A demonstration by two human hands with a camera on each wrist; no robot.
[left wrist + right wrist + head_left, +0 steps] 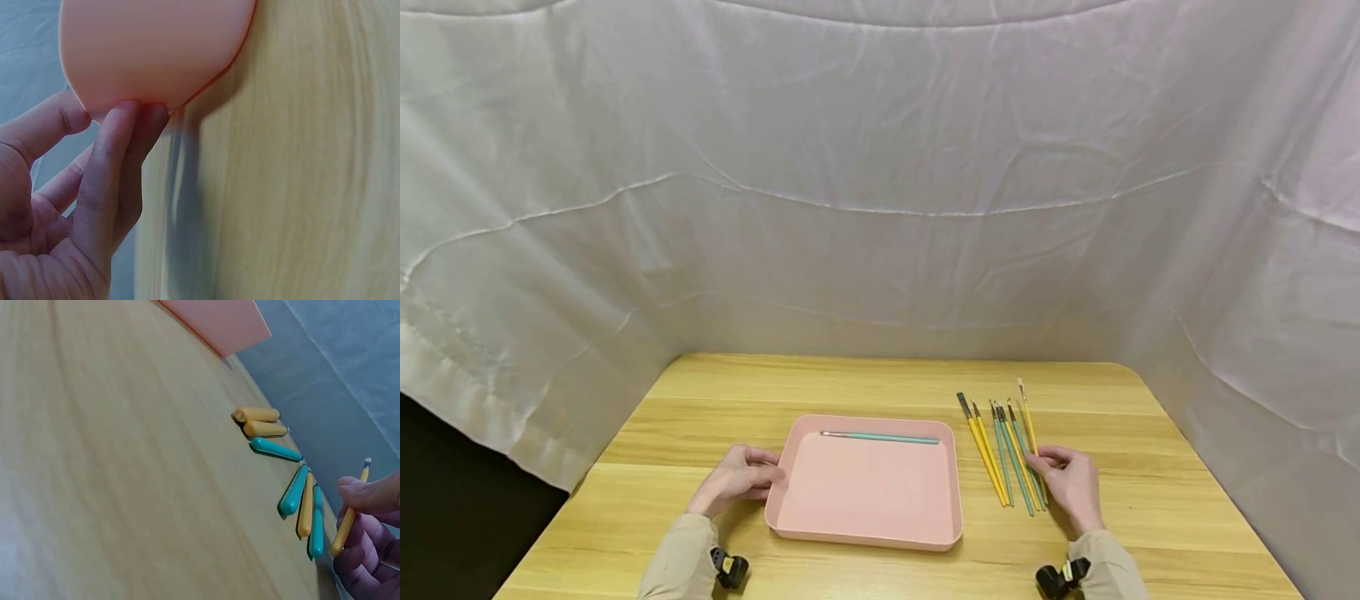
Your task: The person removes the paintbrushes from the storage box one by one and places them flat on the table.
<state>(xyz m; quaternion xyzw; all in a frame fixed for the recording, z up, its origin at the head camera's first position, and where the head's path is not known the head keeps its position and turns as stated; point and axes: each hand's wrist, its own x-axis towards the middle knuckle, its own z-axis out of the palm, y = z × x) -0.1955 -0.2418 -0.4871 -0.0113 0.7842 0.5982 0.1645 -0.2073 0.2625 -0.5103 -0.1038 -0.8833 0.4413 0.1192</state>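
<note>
My left hand [741, 481] holds the left wall of a shallow pink tray [865, 504], thumb at the rim and fingers against the outside. Inside the tray, along its far side, lies a green-handled paintbrush [895, 437]. To the right of the tray, my right hand [1070, 485] pinches a yellow paintbrush [345, 531] between thumb and fingers, its pale bristles pointing away from me. In the right wrist view this brush stands apart from several others beside it, yellow brushes [981, 454] and green brushes [1017, 458], lying loosely fanned on the table.
The pale wooden table [700, 417] has rounded far corners. A grey-white curtain [880, 250] hangs behind it and along both sides. Each sleeved wrist carries a small black camera, one of them the left wrist camera [730, 569].
</note>
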